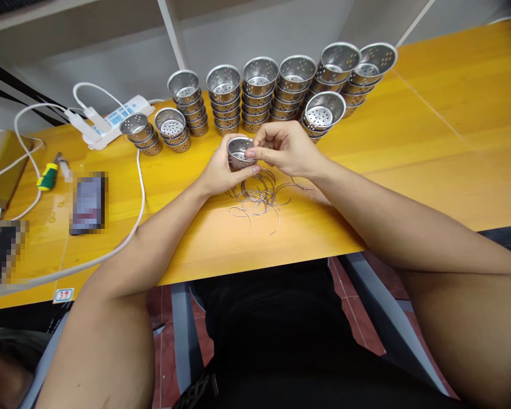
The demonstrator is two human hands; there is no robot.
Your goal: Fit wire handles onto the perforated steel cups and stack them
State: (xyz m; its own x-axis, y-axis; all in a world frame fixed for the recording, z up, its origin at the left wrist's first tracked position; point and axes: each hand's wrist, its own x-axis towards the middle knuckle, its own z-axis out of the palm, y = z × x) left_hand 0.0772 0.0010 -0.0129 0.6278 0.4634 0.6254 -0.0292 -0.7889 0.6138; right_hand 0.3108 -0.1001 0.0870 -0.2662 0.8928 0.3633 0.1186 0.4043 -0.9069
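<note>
A small perforated metal cup (238, 161) is held over the table, its open top facing up. My left hand (221, 170) wraps round its left side, thumb along the near wall. At the cup's right rim, my right hand (279, 149) pinches thumb and forefinger together; whatever is between them is too small to make out. Below both hands lies a loose heap of thin curved metal wires (259, 196) on the yellow table (306, 227).
Stacks of like cups (259, 85) stand along the back, one nearer stack (323, 113) just beyond my right hand. At left are a power strip (119, 122), white cable (139, 193), green-and-yellow screwdriver (47, 177) and blurred phone-like object (88, 204).
</note>
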